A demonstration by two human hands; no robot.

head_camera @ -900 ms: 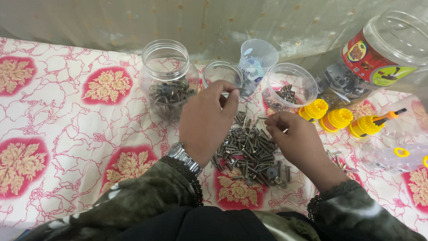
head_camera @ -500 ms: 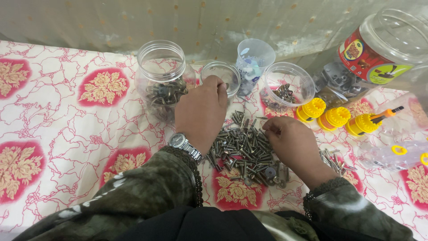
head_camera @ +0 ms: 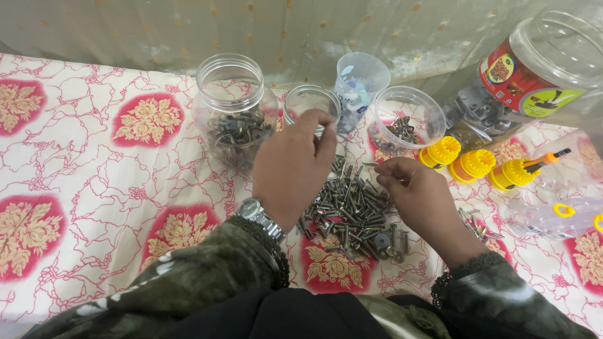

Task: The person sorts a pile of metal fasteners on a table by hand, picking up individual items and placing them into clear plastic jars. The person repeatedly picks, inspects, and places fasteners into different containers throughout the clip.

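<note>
Screws (head_camera: pixel 352 207) lay in a loose grey pile on the cloth (head_camera: pixel 94 163), directly between the two hands and partly under them. The left hand (head_camera: pixel 292 169) was raised above the near edge of the pile, its back turned up to the camera, wrist bent, and the fingers (head_camera: pixel 317 122) were brought together at the tips over the mouth of the small jar (head_camera: pixel 311 103). Whether something was pinched there, I could not tell, because the hand covered it. A watch (head_camera: pixel 259 215) sat on this wrist, just above the dark patterned sleeve (head_camera: pixel 207 276).

The right hand (head_camera: pixel 418 194) rested low at the right side of the pile, fingers curled inward, with thumb and forefinger closed together at the tip; a screw could be between them, but it was too small to see surely.

Beyond the left hand stood a big jar (head_camera: pixel 232 110) with dark metal parts inside. Beyond the right hand was a wide tub (head_camera: pixel 405 116), and a blue cup (head_camera: pixel 361 78) was between the jar and tub. To the right of the right hand lay yellow caps (head_camera: pixel 474 164).
</note>
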